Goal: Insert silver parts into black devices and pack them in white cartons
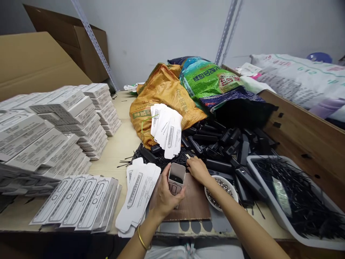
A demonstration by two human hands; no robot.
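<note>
My left hand (165,196) is wrapped round a small white carton (175,187), held upright above a brown cardboard sheet (195,205). The carton's top end is open, and something black shows inside. My right hand (198,169) reaches to the edge of a pile of thin black sticks (161,160). Its fingertips are closed together there; what they pinch, if anything, is too small to make out. Flat unfolded cartons (141,190) lie left of my left hand. More flat cartons (168,131) rest against an orange woven sack (164,93).
Finished-looking white boxes (67,118) stand stacked at left, with several boxes (81,201) in front. Black handheld devices (215,144) are heaped behind my right hand. A white bowl (234,190) of small metal parts sits beside my right forearm; a tray (291,230) of black sticks lies right.
</note>
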